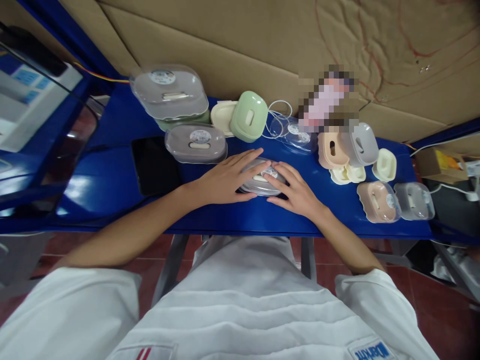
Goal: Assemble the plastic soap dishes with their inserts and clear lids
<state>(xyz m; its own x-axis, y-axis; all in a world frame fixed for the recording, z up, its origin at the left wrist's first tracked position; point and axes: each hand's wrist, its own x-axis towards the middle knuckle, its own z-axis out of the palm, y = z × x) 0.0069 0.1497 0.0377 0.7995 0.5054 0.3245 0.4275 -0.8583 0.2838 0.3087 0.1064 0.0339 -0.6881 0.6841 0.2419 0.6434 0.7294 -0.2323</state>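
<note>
Both palms face down over a grey plastic box with a clear lid (258,187), which rests on the blue table in front of me. My left hand (228,177) lies across its left side with fingers stretched out over the lid. From the right, my right hand (298,192) touches the lid with its fingers spread. A white handle and a round label show between the fingers; the rest of the box is partly hidden. Just beyond my left hand stands another grey lidded box (197,143). Past the held-down box lies a clear lid with a round label (296,135).
A large clear-lidded box (170,92), a green box (250,116) and a black tablet-like slab (154,165) stand to the left. On the right are peach (332,150), grey (362,145) and cream (385,165) boxes, with two lidded ones nearer the edge. A cardboard wall (262,45) rises behind.
</note>
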